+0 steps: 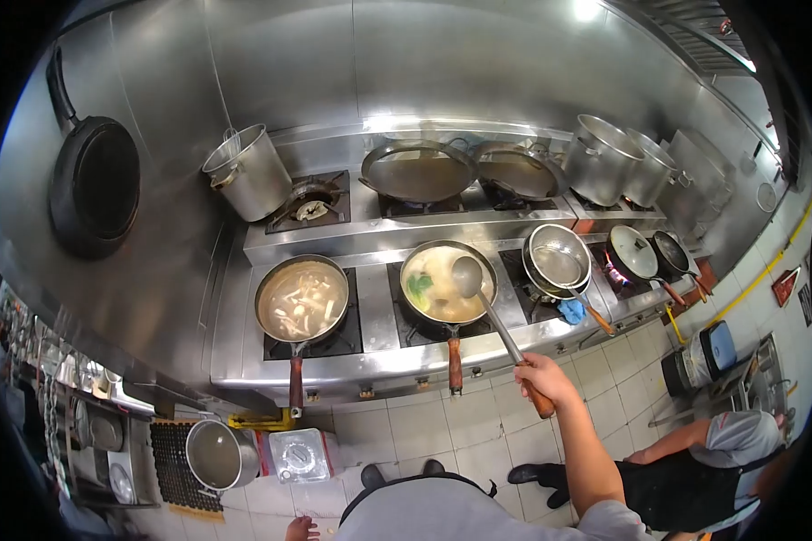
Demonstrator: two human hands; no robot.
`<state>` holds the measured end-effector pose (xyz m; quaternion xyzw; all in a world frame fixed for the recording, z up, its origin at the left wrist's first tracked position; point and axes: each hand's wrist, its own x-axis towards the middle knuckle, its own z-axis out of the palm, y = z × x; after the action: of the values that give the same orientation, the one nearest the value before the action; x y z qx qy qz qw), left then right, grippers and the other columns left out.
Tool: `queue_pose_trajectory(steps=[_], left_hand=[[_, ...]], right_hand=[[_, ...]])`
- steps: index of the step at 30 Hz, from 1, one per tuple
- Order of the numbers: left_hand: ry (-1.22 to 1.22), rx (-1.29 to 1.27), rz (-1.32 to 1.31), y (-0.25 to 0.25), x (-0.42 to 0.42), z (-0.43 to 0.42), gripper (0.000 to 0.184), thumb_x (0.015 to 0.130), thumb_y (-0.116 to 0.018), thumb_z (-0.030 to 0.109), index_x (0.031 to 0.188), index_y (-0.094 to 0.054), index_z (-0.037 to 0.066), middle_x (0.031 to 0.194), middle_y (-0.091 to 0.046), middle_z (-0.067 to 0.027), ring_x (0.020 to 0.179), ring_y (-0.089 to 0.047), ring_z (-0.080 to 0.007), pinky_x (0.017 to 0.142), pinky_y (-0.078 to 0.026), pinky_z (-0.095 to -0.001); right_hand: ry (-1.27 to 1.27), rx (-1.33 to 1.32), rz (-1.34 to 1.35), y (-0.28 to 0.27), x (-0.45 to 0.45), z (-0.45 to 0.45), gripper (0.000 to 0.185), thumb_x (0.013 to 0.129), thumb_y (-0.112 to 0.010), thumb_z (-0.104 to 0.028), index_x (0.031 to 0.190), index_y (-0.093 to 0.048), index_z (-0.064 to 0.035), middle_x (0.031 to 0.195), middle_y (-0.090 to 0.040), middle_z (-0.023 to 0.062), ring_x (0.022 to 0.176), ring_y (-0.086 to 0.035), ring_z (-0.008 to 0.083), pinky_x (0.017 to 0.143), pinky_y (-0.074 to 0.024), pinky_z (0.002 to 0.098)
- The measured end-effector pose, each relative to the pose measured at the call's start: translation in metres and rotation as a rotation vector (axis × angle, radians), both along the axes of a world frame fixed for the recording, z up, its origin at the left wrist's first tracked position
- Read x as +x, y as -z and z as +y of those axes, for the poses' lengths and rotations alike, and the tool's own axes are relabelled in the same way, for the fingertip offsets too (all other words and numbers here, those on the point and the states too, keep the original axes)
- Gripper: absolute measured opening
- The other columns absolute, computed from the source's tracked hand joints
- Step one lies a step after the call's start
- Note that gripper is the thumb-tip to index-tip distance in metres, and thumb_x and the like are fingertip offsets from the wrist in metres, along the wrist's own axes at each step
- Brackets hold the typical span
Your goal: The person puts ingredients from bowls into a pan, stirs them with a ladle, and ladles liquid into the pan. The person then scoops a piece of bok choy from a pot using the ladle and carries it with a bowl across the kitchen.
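Note:
My right hand (543,379) grips the wooden handle of a long ladle (499,326). The ladle's round bowl rests over a pan (448,281) of pale, creamy liquid with green leaves at its left side. To the left, another pan (301,298) holds brownish liquid with light strips in it. Both pans sit on the front burners, their wooden handles toward me. My left hand (303,529) hangs low at the bottom edge, far from the stove, fingers partly showing and apart, with nothing visible in it.
Behind are two wide woks (419,171) and tall pots (602,160). A strainer (558,256) and blue cloth (571,311) lie right of the pans, beyond them a lidded pan (633,252) over flame. A co-worker (695,473) stands right; a large pot (218,455) is low left.

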<state>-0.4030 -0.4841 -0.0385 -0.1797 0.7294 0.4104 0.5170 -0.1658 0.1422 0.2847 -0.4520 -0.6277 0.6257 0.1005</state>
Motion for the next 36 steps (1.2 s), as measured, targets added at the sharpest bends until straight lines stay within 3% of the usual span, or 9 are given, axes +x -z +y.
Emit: queue_pose_trajectory(steps=[6, 8, 13, 16, 18, 26, 28, 33, 36], left_hand=[[-0.048, 0.013, 0.045, -0.006, 0.004, 0.002, 0.032, 0.094, -0.049, 0.029, 0.118, -0.047, 0.008, 0.094, -0.061, -0.0105, 0.069, -0.063, -0.0258, 0.056, -0.050, -0.0387], [-0.044, 0.010, 0.045, -0.004, 0.004, 0.000, 0.032, 0.094, -0.049, 0.029, 0.118, -0.047, 0.008, 0.094, -0.062, -0.0100, 0.068, -0.063, -0.0256, 0.057, -0.050, -0.0389], [-0.035, 0.003, -0.046, 0.007, 0.004, -0.009, 0.033, 0.093, -0.050, 0.031, 0.119, -0.047, 0.010, 0.094, -0.062, -0.0080, 0.071, -0.062, -0.0248, 0.058, -0.049, -0.0393], [-0.041, -0.009, -0.018, 0.005, 0.005, -0.006, 0.034, 0.093, -0.049, 0.031, 0.120, -0.047, 0.009, 0.094, -0.062, -0.0089, 0.072, -0.062, -0.0256, 0.059, -0.050, -0.0406], [-0.054, 0.002, -0.003, -0.002, 0.005, -0.004, 0.034, 0.094, -0.049, 0.030, 0.120, -0.046, 0.009, 0.095, -0.061, -0.0095, 0.072, -0.062, -0.0263, 0.059, -0.050, -0.0415], [-0.084, -0.019, 0.010, -0.005, 0.009, -0.005, 0.034, 0.094, -0.046, 0.029, 0.121, -0.046, 0.008, 0.098, -0.060, -0.0106, 0.074, -0.062, -0.0277, 0.061, -0.050, -0.0429], [-0.112, 0.001, 0.036, -0.016, 0.022, -0.006, 0.044, 0.092, -0.050, 0.039, 0.122, -0.049, 0.006, 0.105, -0.061, -0.0126, 0.080, -0.062, -0.0275, 0.065, -0.051, -0.0427], [-0.125, -0.005, 0.037, -0.028, 0.033, -0.004, 0.052, 0.092, -0.049, 0.042, 0.127, -0.046, 0.004, 0.110, -0.060, -0.0142, 0.086, -0.060, -0.0266, 0.071, -0.051, -0.0416], [-0.128, 0.018, 0.054, -0.035, 0.038, -0.007, 0.052, 0.093, -0.047, 0.040, 0.129, -0.045, 0.003, 0.110, -0.060, -0.0147, 0.089, -0.060, -0.0271, 0.072, -0.051, -0.0407]], right_hand=[[-0.083, -0.013, 0.017, -0.003, 0.016, -0.017, 0.035, 0.082, -0.060, -0.011, 0.113, -0.052, 0.0036, 0.071, -0.055, 0.0050, 0.049, -0.053, 0.0128, 0.045, -0.0450, 0.0272], [-0.076, 0.158, -0.138, -0.011, 0.014, -0.035, 0.042, 0.083, -0.060, -0.012, 0.120, -0.050, 0.0031, 0.071, -0.055, 0.0049, 0.049, -0.053, 0.0127, 0.045, -0.0448, 0.0273], [-0.101, 0.042, -0.033, -0.004, 0.020, -0.028, 0.047, 0.083, -0.059, -0.011, 0.126, -0.046, 0.0035, 0.072, -0.055, 0.0052, 0.050, -0.053, 0.0131, 0.046, -0.0447, 0.0274], [-0.095, -0.001, -0.066, -0.009, 0.012, -0.024, 0.038, 0.083, -0.059, -0.011, 0.117, -0.050, 0.0051, 0.073, -0.055, 0.0053, 0.050, -0.054, 0.0131, 0.046, -0.0448, 0.0269], [-0.125, -0.080, 0.002, -0.015, 0.012, -0.020, 0.019, 0.085, -0.058, -0.013, 0.097, -0.052, 0.0005, 0.073, -0.055, 0.0048, 0.050, -0.053, 0.0129, 0.046, -0.0442, 0.0260], [-0.082, -0.269, -0.010, -0.035, -0.005, -0.018, 0.014, 0.089, -0.054, -0.015, 0.093, -0.051, -0.0028, 0.075, -0.056, 0.0047, 0.054, -0.054, 0.0118, 0.045, -0.0425, 0.0245], [-0.049, -0.301, 0.024, -0.034, -0.014, -0.020, 0.014, 0.089, -0.054, -0.016, 0.093, -0.050, -0.0030, 0.076, -0.056, 0.0052, 0.054, -0.053, 0.0118, 0.045, -0.0417, 0.0242], [0.099, -0.757, 0.367, -0.020, -0.027, -0.018, 0.022, 0.091, -0.051, -0.015, 0.106, -0.049, 0.0005, 0.080, -0.052, 0.0041, 0.057, -0.047, 0.0098, 0.045, -0.0403, 0.0227], [0.068, -0.943, 0.542, -0.012, -0.031, -0.017, 0.018, 0.093, -0.049, -0.016, 0.102, -0.048, -0.0013, 0.081, -0.052, 0.0030, 0.058, -0.048, 0.0098, 0.045, -0.0394, 0.0230]])
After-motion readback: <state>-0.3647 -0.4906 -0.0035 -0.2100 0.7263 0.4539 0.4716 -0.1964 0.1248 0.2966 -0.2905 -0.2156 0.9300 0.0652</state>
